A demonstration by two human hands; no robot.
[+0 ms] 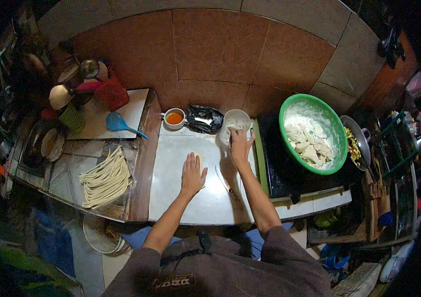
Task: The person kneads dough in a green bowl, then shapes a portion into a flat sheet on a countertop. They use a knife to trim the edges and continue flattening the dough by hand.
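Observation:
My left hand [192,176] lies flat, palm down, on a strip of pale dough [200,159] on the white tiled counter [173,200]. With fingertips at the near rim of a whitish translucent container [237,119], my right hand [241,144] is partly over it; whether it touches the rim or what is inside cannot be told. Between the hands lies a knife [222,179] with a brown handle. A white two-handled cup of orange liquid [174,118] and a black plastic bag [205,118] with something white in it stand along the back of the counter.
Long dough strips [106,180] lie on a plastic-covered surface at left, below a blue ladle [119,123] and a red basket [112,91]. At right, a green basin [312,134] of floured dough pieces rests on a black stove [275,163], beside a pan of chopped food [359,143].

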